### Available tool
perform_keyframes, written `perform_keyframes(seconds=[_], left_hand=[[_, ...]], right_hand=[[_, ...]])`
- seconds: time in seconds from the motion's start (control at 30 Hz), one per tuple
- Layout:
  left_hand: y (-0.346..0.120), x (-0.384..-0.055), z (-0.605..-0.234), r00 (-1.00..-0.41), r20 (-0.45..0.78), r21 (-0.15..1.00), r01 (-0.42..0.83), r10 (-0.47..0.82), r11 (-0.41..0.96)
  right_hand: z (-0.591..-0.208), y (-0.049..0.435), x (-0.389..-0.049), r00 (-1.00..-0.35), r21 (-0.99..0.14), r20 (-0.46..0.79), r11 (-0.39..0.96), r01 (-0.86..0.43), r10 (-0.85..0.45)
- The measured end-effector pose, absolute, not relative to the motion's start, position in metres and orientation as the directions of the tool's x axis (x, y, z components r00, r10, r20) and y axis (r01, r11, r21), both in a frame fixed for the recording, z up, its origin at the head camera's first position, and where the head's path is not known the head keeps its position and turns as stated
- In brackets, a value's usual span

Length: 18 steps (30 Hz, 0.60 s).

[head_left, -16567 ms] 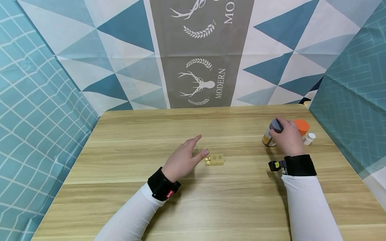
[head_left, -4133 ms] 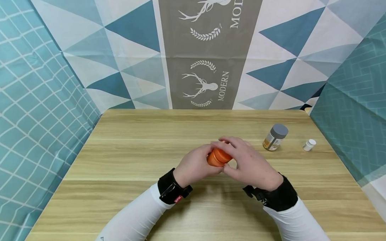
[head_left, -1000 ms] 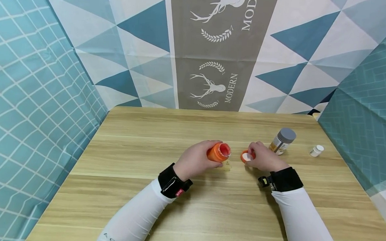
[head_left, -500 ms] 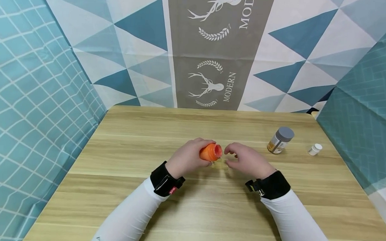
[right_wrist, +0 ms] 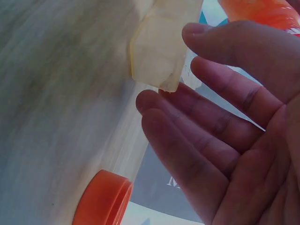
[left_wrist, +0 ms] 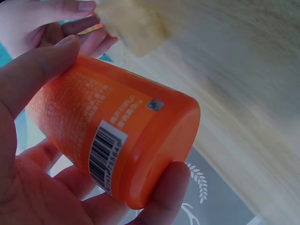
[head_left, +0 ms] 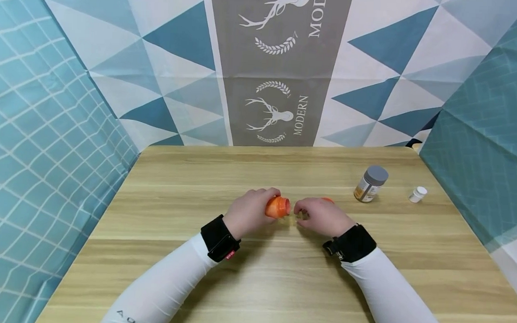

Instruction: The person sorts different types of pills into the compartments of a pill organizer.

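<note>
Hands face each other near the middle of the frame, a short gap apart. The left hand (head_left: 249, 211) is clamped round an orange bottle (left_wrist: 112, 131), which lies tipped over sideways with its uncapped mouth towards the right of the frame. The right hand (head_left: 325, 218) has its fingers loosely spread and slightly bent, thumb and fingertips right at the edge of a yellowish translucent box (right_wrist: 159, 51) — whether they touch it I cannot tell. That box sits low between the two hands, and in the head view the hands cover much of it.

Just behind the right hand is an orange cap (right_wrist: 102, 199); only a sliver shows over the knuckles in the head view, while the right wrist view has it at lower left.

Well apart from the hands, right of centre, a grey-lidded jar (head_left: 371, 183) stands on the wooden table (head_left: 280, 286). Beyond it, further right, is a small white bottle (head_left: 418, 194). Nothing blocks the view of either — unlike the cap and the box. Patterned cloth (head_left: 272, 62) with deer heads and triangles fills the top of the frame, and blue gridded cloth (head_left: 40, 163) runs down the left side.
</note>
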<state>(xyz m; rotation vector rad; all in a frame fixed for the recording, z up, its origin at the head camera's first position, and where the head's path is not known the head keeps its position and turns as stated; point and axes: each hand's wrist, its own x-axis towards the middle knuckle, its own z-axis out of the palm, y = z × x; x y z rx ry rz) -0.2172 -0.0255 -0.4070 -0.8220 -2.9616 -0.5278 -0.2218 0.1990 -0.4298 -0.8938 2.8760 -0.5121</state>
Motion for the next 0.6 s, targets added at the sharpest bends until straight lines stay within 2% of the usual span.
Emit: perform_keyframes(seconds=[0.6], left_hand=[[-0.0239,-0.2261,-0.4133,-0.837,0.090,0.128,0.547,0.540,0.827]], right_hand=[[-0.4341,0.1948,-0.2306,-0.840,-0.324,0.006,0.794,-0.515,-0.543]])
